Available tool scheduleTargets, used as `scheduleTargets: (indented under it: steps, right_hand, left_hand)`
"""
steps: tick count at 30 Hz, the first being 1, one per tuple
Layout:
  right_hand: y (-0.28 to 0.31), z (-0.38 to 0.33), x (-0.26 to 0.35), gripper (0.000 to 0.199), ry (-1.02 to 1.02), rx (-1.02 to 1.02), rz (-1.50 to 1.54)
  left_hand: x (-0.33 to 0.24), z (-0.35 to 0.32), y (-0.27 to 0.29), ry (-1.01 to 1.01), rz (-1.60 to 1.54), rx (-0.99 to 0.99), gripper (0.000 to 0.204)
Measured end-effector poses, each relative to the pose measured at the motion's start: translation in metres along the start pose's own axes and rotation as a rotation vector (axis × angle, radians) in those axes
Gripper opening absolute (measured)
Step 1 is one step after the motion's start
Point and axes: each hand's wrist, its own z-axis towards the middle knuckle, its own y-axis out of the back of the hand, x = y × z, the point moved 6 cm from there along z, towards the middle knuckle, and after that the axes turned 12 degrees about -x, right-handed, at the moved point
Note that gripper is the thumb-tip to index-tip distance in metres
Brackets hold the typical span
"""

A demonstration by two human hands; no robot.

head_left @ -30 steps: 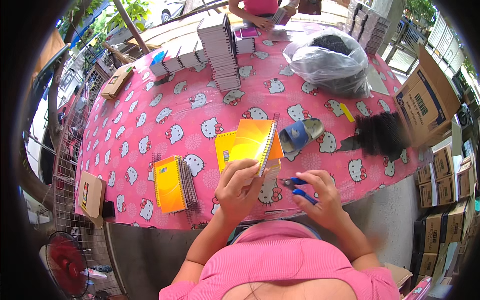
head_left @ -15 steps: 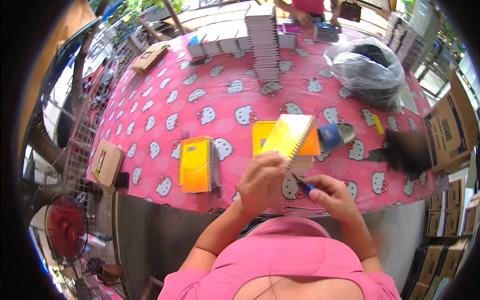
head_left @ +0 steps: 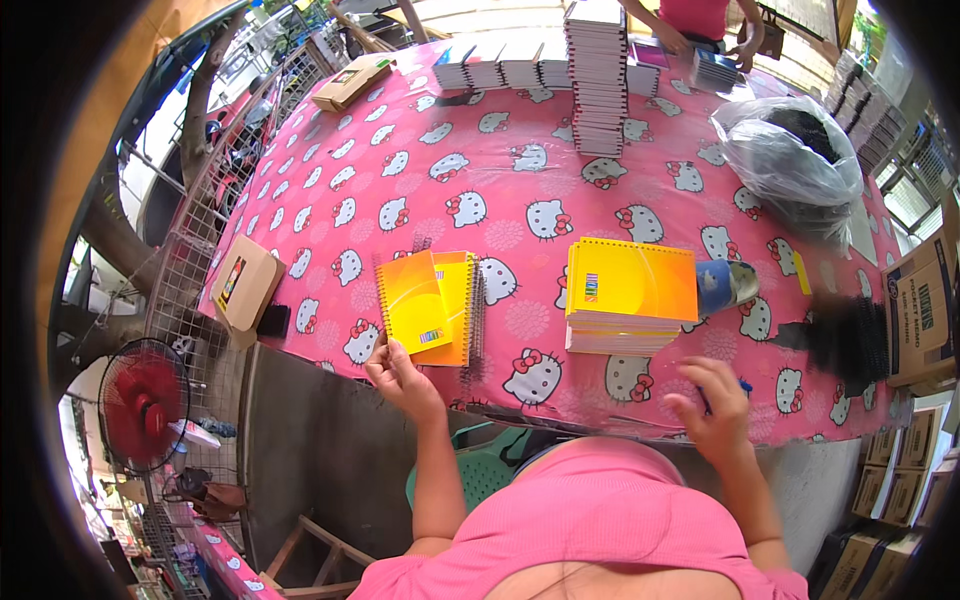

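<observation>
Left hand (head_left: 400,375) grasping orange notebook (head_left: 415,305) over notebook stack (head_left: 462,310); right hand (head_left: 712,405) clenched on blue pen (head_left: 743,384); clear bag (head_left: 790,165) holding dark items.

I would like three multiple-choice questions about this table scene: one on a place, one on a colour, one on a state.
1. Where does the left hand rest?
A. on the clear plastic bag
B. at the near edge of the small pile of orange spiral notebooks
C. on the red fan

2. What colour is the tablecloth?
A. green
B. white
C. pink with cartoon cats

3. In what state is the right hand?
A. blurred, with something blue at the fingers
B. flat on the yellow notebook stack
C. gripping the fan

Answers: 1 B, its fingers touch the top notebook's lower corner. 2 C, pink cloth covers the whole table. 3 A, it hovers near the table edge, apart from the stack; its grip cannot be judged.
</observation>
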Motion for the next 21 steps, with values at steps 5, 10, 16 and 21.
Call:
scheduleTargets:
  steps: [5, 10, 16, 21]
  right_hand:
    - [-0.088, 0.053, 0.064, 0.03, 0.282, 0.108, 0.558]
    - [-0.212, 0.093, 0.048, 0.023, -0.093, -0.213, 0.815]
    - [-0.286, 0.133, 0.026, 0.038, -0.423, -0.362, 0.985]
    - [-0.316, 0.134, 0.015, 0.047, -0.628, -0.191, 1.094]
  left_hand:
    - [-0.011, -0.006, -0.021, -0.001, -0.194, -0.058, 0.022]
    - [-0.002, 0.002, -0.032, 0.03, -0.301, -0.054, 0.03]
    - [-0.015, -0.004, -0.038, -0.265, 0.025, -0.114, 0.039]
    - [0.004, -0.001, -0.035, 0.015, -0.124, -0.19, 0.041]
